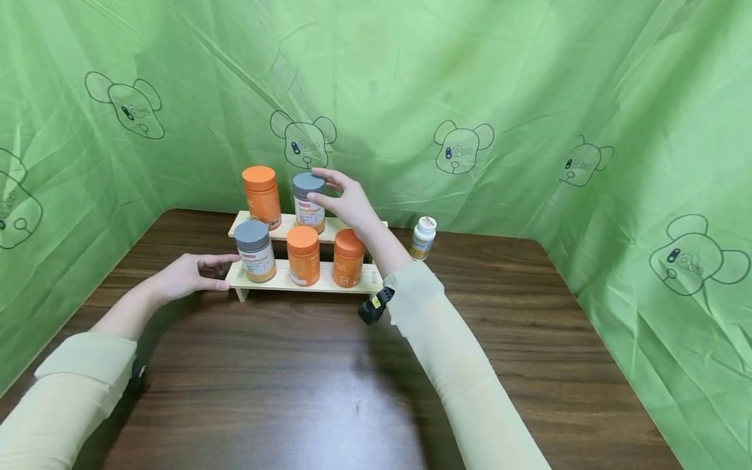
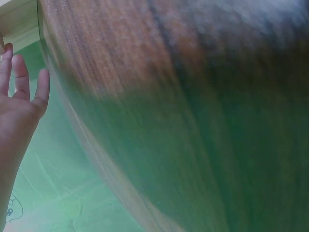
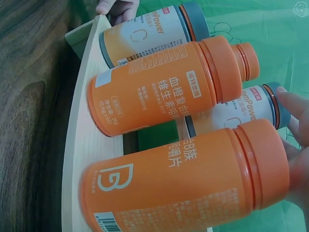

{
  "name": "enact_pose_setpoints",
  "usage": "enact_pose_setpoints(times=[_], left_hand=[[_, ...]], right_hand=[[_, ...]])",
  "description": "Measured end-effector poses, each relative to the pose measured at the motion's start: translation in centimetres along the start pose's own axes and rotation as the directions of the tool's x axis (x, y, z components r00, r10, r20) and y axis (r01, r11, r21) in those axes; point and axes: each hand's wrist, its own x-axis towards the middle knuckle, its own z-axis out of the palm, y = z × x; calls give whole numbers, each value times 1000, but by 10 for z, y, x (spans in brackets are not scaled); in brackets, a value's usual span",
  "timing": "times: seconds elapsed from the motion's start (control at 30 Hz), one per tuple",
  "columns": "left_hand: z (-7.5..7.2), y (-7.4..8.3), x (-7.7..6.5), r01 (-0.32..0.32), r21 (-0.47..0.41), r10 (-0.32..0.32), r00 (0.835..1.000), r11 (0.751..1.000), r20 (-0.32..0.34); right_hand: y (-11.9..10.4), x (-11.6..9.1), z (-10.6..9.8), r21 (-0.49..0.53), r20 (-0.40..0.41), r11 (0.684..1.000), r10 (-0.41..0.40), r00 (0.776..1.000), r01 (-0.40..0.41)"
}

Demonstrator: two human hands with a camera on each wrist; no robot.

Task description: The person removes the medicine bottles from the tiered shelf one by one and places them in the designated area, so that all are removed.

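A two-tier light wooden rack (image 1: pixel 276 282) stands on the table, bearing several supplement jars. With its thumb and index finger, my left hand (image 1: pixel 187 277) grips the rack's left end; in the left wrist view part of that hand (image 2: pixel 17 111) shows at the edge. On the upper tier, my right hand (image 1: pixel 352 203) holds the grey lid of a white-labelled jar (image 1: pixel 309 212) between thumb and fingers. An orange jar (image 1: pixel 262 196) stands to its left. The lower tier carries another grey-lidded jar (image 1: pixel 256 254) and two orange jars, a middle one (image 1: pixel 303 258) and a right one (image 1: pixel 348 261).
A small white-capped bottle (image 1: pixel 423 238) stands on the brown wooden table (image 1: pixel 499 339), right of the rack. Green cloth (image 1: pixel 376 78) with bear-head drawings hangs behind and at both sides. The right forearm passes over the rack's right end.
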Motion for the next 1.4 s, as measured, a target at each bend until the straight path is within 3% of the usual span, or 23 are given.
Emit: enact_pose_setpoints(times=[0.43,0.93,1.17,1.4], left_hand=[[0,0,-1,16,-13,-16,1000,1000,0],[0,-2,2,-11,-29,11,1000,1000,6],[-1,-1,2,-8,-23,8,1000,1000,5],[0,-2,1,3,-14,-3,1000,1000,3]], right_hand=[[1,5,0,-4,17,1000,-22,1000,22],[2,6,0,11,5,1000,1,1000,-1],[0,3,-6,41,-58,999,-2,998,4],[-2,-2,-20,56,-71,998,-14,997,18]])
